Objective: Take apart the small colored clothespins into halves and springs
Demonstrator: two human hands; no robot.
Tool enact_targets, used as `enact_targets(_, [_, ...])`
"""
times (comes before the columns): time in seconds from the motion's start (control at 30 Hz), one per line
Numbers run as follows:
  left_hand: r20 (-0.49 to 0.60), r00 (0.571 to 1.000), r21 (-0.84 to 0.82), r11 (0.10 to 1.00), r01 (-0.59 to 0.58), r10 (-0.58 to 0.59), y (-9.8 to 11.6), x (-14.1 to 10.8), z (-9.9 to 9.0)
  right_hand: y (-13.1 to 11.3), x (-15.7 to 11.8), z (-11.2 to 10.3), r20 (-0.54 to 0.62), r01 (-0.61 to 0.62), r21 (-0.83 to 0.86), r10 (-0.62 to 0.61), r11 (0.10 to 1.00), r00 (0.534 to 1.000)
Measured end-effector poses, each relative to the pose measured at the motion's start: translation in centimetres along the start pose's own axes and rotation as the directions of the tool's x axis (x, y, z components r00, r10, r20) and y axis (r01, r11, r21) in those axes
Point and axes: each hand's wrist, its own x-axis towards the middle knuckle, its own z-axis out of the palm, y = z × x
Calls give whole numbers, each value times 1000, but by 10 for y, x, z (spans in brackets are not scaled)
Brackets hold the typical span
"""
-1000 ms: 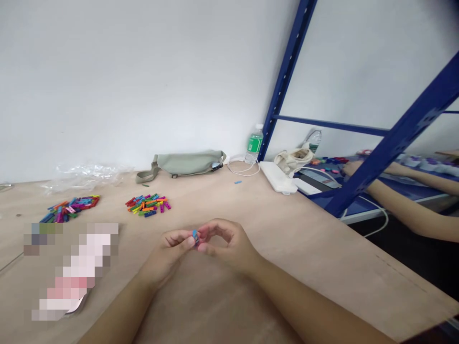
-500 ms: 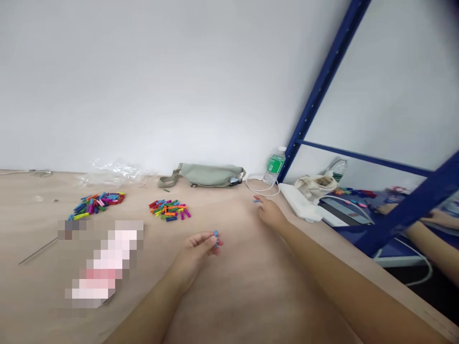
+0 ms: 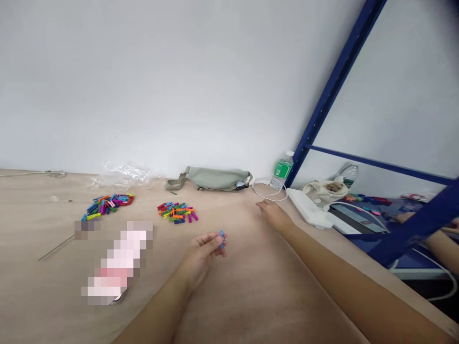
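1. Blue clip (image 3: pixel 222 235): you're pinching it in your left hand (image 3: pixel 204 249), thumb and fingers closing tight, above the table (image 3: pixel 247 291).
2. It's probably feeling light and stiff (plastic or wood, can't tell), maybe slick; hold its flat sides.
3. Your right hand (image 3: pixel 275 216) is reaching near the white cable (image 3: pixel 264 198), fingers half-curled; can't tell if they're holding anything.
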Motion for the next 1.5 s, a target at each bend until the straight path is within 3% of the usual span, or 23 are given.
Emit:
enact_targets(0.13, [8, 1000, -19, 1000, 4, -4, 2, -1, 0, -43, -31, -5, 21, 44, 215, -50, 976, 999])
enact_targets(0.2, [-6, 1000, -24, 999, 22, -23, 1, -1, -1, -71, -57, -9, 50, 24, 651, -75, 758, 996])
enact_targets(0.27, [-34, 999, -25, 999, 36, -37, 1, -1, -1, -96, -83, -15, 105, -43, 849, -89, 527, 991])
enact_targets(0.37, [-66, 997, -14, 999, 48, -48, 0, -2, 1, -117, -105, -26, 155, -137, 942, -34, 306, 987])
enact_targets(0.53, [-60, 995, 27, 996, 87, -85, -4, -2, 4, -113, -104, -24, 163, -175, 966, 77, 190, 984])
enact_targets(0.67, [-60, 992, 75, 991, 113, -108, -8, 1, 3, -102, -101, -15, 138, -155, 966, 98, 208, 986])
enact_targets(0.93, [-56, 991, 118, 984, 131, -125, -8, -2, 4, -98, -103, -23, 13, -45, 876, 69, 481, 998])
enact_targets(1.2, [-31, 988, 306, 939, 156, -154, -8, -9, 5, -97, -102, -28, -72, 83, 810, -41, 581, 997])
enact_targets(1.33, [8, 991, 441, 890, 116, -133, -4, -13, 11, -96, -102, -29, -96, 127, 757, -83, 641, 992])
enact_targets(1.5, [74, 989, 562, 825, 66, -130, 0, -16, 19, -93, -102, -27, -137, 187, 736, -127, 650, 982])
